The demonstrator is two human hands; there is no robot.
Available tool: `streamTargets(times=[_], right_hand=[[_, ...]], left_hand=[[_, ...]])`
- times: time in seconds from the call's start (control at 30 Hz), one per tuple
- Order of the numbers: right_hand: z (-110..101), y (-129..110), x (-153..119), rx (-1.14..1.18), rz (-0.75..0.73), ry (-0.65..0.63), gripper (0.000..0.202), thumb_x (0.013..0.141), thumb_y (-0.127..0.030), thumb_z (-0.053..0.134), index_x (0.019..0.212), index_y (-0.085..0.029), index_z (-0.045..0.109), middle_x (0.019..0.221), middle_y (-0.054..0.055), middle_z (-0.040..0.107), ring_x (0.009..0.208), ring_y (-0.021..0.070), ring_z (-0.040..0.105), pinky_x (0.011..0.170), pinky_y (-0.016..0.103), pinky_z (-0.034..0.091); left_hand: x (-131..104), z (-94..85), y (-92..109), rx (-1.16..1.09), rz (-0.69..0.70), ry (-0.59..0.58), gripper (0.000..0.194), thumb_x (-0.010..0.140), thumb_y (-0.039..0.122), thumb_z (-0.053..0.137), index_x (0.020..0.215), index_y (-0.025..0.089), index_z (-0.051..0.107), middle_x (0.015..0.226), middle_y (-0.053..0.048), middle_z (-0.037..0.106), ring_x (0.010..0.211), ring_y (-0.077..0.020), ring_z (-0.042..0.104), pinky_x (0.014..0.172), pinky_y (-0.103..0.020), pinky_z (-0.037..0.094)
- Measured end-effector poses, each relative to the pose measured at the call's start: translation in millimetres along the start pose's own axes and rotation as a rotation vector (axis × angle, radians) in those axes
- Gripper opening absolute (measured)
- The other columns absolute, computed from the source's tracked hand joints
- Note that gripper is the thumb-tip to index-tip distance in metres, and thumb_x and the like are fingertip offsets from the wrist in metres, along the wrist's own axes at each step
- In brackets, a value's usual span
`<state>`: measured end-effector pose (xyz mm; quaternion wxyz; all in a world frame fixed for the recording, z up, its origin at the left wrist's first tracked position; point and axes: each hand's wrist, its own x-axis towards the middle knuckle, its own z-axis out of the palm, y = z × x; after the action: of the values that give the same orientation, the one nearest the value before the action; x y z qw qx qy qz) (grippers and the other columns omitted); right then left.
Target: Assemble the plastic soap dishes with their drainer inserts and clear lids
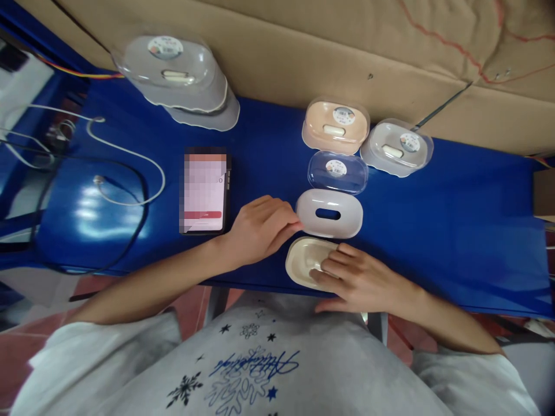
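A white oval soap-dish tray [307, 216] with a long slot in its middle lies on the blue table. My left hand [266, 228] has thumb and fingertips pinched together at the tray's left edge. Just below it, near the table's front edge, a cream oval soap-dish base [299, 263] lies hollow side up. My right hand [355, 277] reaches over the base's right side, fingers bent into it and thumb stretched apart outside the near rim. That hand hides the base's right end. Above the tray is a clear plastic lid [318, 179] with a round sticker.
Behind the lid stand a peach lidded soap dish [314, 130] and a grey one [377, 150]. More grey dishes [199, 86] are stacked at the back left. A phone [203, 193] and a white cable [162, 173] lie left. Brown sheeting [277, 52] borders the back.
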<state>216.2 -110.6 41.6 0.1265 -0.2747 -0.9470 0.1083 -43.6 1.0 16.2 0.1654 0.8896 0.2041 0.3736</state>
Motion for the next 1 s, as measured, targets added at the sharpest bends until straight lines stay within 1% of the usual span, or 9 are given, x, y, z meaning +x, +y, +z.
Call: streamTargets(times=[0.17, 0.33, 0.43, 0.5, 0.67, 0.73, 0.83, 0.93, 1.0], right_hand=[[9.1, -7.7, 1.6, -0.127, -0.063, -0.032, 0.017, 0.104, -0.018, 0.072, 0.088, -0.021, 0.071, 0.08, -0.001, 0.067, 0.073, 0.0175, 0.059, 0.073, 0.036, 0.046], [-21.0, -14.8, -3.3, 0.078, -0.008, 0.174, 0.018, 0.105, -0.021, 0.069, 0.088, -0.02, 0.074, 0.078, 0.0, 0.072, 0.069, 0.015, 0.059, 0.069, 0.034, 0.05], [-40.2, -17.4, -6.7, 0.097, 0.04, 0.33, 0.009, 0.102, -0.023, 0.077, 0.094, -0.019, 0.079, 0.079, 0.001, 0.077, 0.072, 0.0157, 0.064, 0.065, 0.035, 0.048], [-43.9, -16.7, -4.9, -0.032, 0.05, 0.358, 0.004, 0.099, -0.021, 0.081, 0.101, -0.018, 0.082, 0.08, 0.002, 0.078, 0.073, 0.0162, 0.066, 0.066, 0.036, 0.047], [-30.2, -5.2, 3.5, -0.311, 0.025, 0.32, 0.011, 0.108, -0.025, 0.076, 0.114, -0.026, 0.084, 0.087, -0.005, 0.082, 0.083, 0.0134, 0.066, 0.079, 0.033, 0.049], [-25.3, 3.7, 0.6, -0.295, 0.038, 0.367, 0.021, 0.114, -0.037, 0.067, 0.123, -0.026, 0.082, 0.098, -0.002, 0.084, 0.093, 0.0152, 0.07, 0.088, 0.035, 0.051], [-20.4, 19.7, -7.4, -0.206, 0.198, 0.422, 0.039, 0.116, -0.046, 0.059, 0.144, -0.023, 0.071, 0.115, 0.006, 0.085, 0.107, 0.0219, 0.074, 0.099, 0.041, 0.051], [-11.9, 33.2, -9.2, -0.24, 0.326, 0.292, 0.047, 0.112, -0.049, 0.067, 0.149, -0.02, 0.066, 0.128, 0.011, 0.084, 0.118, 0.028, 0.074, 0.104, 0.045, 0.049], [-4.5, 38.7, -6.3, -0.294, 0.31, 0.177, 0.043, 0.111, -0.047, 0.069, 0.144, -0.019, 0.069, 0.129, 0.011, 0.085, 0.118, 0.0281, 0.075, 0.104, 0.045, 0.047]], left_hand=[[4.9, -8.5, 9.7, -0.473, -0.306, 0.051, 0.063, 0.122, 0.046, 0.033, 0.066, 0.022, 0.048, 0.064, -0.003, 0.054, 0.059, -0.0153, 0.052, 0.058, -0.033, 0.039], [10.7, -13.7, 18.0, -0.966, -0.609, 0.068, 0.072, 0.116, 0.068, 0.041, 0.068, 0.02, 0.064, 0.067, -0.004, 0.059, 0.062, -0.0155, 0.055, 0.056, -0.03, 0.043], [10.8, -14.2, 24.3, -1.321, -0.765, 0.008, 0.068, 0.107, 0.081, 0.051, 0.095, 0.02, 0.08, 0.089, -0.008, 0.072, 0.078, -0.0201, 0.068, 0.064, -0.03, 0.055], [7.5, -11.5, 30.3, -1.514, -0.796, -0.088, 0.075, 0.1, 0.088, 0.056, 0.128, 0.023, 0.081, 0.125, -0.014, 0.078, 0.11, -0.0281, 0.074, 0.09, -0.038, 0.063], [-6.7, -1.4, 38.6, -1.895, -0.823, -0.311, 0.106, 0.091, 0.098, 0.055, 0.17, 0.028, 0.05, 0.175, -0.016, 0.052, 0.16, -0.0442, 0.05, 0.125, -0.057, 0.046], [-5.3, -3.1, 33.9, -1.931, -0.915, -0.241, 0.1, 0.096, 0.093, 0.055, 0.167, 0.023, 0.054, 0.17, -0.016, 0.059, 0.164, -0.0438, 0.046, 0.13, -0.056, 0.042], [9.6, -14.2, 19.4, -1.872, -1.081, 0.088, 0.075, 0.104, 0.079, 0.055, 0.147, 0.02, 0.072, 0.147, -0.01, 0.077, 0.16, -0.0374, 0.052, 0.132, -0.05, 0.044], [27.3, -26.1, 4.4, -1.657, -1.163, 0.48, 0.054, 0.113, 0.063, 0.044, 0.117, 0.023, 0.08, 0.117, -0.004, 0.085, 0.145, -0.0295, 0.067, 0.124, -0.044, 0.054], [32.3, -29.5, -2.4, -1.508, -1.131, 0.561, 0.05, 0.116, 0.058, 0.04, 0.112, 0.026, 0.079, 0.112, -0.002, 0.085, 0.137, -0.0263, 0.071, 0.115, -0.041, 0.061]])
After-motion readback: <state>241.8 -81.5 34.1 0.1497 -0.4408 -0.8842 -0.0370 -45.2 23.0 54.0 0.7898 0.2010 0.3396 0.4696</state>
